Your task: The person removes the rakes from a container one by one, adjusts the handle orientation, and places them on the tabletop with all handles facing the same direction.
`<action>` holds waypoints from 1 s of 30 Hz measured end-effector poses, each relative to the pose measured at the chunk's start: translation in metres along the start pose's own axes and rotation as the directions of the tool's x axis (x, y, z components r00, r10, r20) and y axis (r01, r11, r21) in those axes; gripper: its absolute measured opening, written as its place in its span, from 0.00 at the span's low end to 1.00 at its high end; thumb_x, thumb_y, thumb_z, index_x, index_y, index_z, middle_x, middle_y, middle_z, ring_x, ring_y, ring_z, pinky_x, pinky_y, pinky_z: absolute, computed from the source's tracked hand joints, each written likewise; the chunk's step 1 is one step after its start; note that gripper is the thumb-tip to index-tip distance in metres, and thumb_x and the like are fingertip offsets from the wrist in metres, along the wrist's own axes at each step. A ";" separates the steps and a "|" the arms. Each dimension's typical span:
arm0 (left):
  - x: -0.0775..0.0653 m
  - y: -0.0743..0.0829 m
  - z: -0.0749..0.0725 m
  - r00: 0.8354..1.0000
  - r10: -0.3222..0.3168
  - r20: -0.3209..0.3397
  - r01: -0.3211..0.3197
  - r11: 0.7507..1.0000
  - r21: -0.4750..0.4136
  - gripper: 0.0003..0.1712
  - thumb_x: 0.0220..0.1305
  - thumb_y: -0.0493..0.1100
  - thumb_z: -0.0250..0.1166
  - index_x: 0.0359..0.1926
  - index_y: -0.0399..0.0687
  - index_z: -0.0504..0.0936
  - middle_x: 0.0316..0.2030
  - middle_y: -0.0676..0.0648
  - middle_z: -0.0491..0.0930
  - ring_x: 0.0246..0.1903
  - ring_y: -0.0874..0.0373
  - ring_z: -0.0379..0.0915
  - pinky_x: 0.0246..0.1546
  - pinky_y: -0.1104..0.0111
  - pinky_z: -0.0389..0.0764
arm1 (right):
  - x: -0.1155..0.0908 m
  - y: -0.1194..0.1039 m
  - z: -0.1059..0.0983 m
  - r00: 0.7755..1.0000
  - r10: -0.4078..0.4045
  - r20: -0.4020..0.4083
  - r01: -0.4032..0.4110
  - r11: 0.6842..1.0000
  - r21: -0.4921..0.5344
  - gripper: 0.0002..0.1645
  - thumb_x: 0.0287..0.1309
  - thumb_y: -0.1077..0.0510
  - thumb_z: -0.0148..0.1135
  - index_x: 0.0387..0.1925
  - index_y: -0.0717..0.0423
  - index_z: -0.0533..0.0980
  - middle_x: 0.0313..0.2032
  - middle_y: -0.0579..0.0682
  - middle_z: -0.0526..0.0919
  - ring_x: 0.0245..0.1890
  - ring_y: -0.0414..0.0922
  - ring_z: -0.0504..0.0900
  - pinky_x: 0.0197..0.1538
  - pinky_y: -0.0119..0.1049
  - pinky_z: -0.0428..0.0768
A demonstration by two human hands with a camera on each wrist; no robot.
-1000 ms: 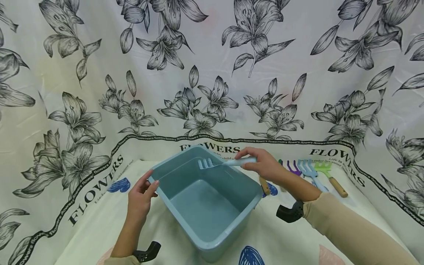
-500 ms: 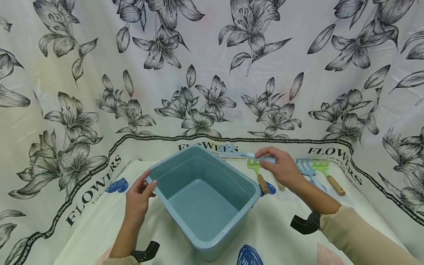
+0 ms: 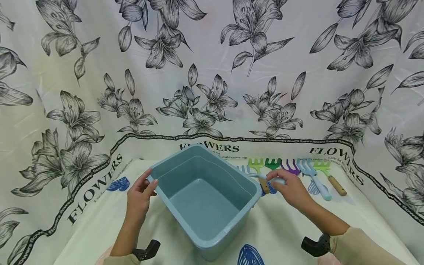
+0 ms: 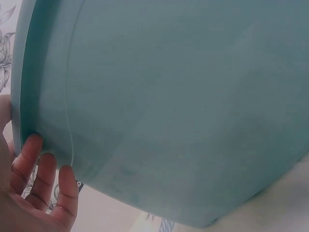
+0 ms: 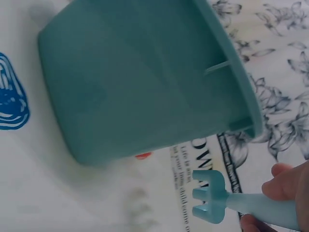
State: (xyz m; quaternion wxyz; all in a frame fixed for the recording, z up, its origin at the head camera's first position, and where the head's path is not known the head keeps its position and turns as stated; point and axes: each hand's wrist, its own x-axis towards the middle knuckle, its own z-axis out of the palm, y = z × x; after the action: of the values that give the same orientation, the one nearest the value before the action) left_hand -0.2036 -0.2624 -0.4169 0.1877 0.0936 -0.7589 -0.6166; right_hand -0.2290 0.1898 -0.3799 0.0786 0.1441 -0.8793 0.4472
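A blue-grey plastic basin (image 3: pixel 203 209) stands tilted toward me on the cloth-covered table. At its left corner my left hand (image 3: pixel 139 197) grips the rim, fingers on the outside in the left wrist view, where the basin wall (image 4: pixel 159 106) fills most of the picture. My right hand (image 3: pixel 291 187) holds a light blue hand rake (image 5: pixel 212 195) by its handle, just beyond the basin's right side. Its tines point left and are partly hidden behind the rim in the head view. Apart from the basin, they show fully in the right wrist view.
Along the back right lie several more hand rakes: a light green one (image 3: pixel 256 163) with a wooden handle, a dark green one (image 3: pixel 273 163), a purple one (image 3: pixel 291 167), a light blue one (image 3: pixel 313 178) and another light green one (image 3: pixel 331 178). A flowered curtain (image 3: pixel 212 73) hangs behind.
My right hand has carried the light blue rake from above the basin out over its right rim and down beside the other rakes. My left hand has stayed on the rim.
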 end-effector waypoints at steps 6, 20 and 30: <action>0.000 0.002 0.000 1.000 0.002 -0.008 -0.002 1.000 0.029 0.32 0.66 0.55 0.63 0.70 0.62 0.67 0.43 0.45 0.72 0.37 0.59 0.74 0.41 0.76 0.79 | -0.016 0.020 0.010 1.000 -0.007 -0.016 0.007 1.000 -0.001 0.10 0.60 0.69 0.61 0.39 0.54 0.81 0.46 0.52 0.82 0.49 0.52 0.78 0.48 0.48 0.79; 0.000 -0.001 0.002 1.000 -0.009 -0.016 0.009 0.999 0.037 0.33 0.66 0.57 0.63 0.70 0.64 0.67 0.43 0.45 0.71 0.37 0.59 0.74 0.41 0.76 0.79 | -0.040 0.047 0.027 1.000 -0.008 -0.014 0.006 0.991 -0.137 0.16 0.55 0.73 0.61 0.33 0.47 0.79 0.39 0.40 0.81 0.44 0.43 0.76 0.47 0.44 0.78; -0.001 0.001 0.002 1.000 0.009 -0.020 -0.009 1.000 0.017 0.32 0.66 0.56 0.63 0.70 0.63 0.68 0.42 0.45 0.71 0.38 0.59 0.73 0.41 0.76 0.79 | -0.059 0.050 0.016 0.981 0.054 0.185 -0.030 0.991 -0.127 0.10 0.56 0.66 0.66 0.38 0.50 0.80 0.39 0.42 0.81 0.39 0.43 0.76 0.43 0.39 0.79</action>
State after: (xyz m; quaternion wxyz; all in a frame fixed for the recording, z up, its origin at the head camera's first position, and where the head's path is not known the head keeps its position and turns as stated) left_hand -0.2039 -0.2598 -0.4168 0.1973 0.0979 -0.7625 -0.6084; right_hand -0.1891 0.2150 -0.4433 -0.0053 0.1617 -0.9116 0.3779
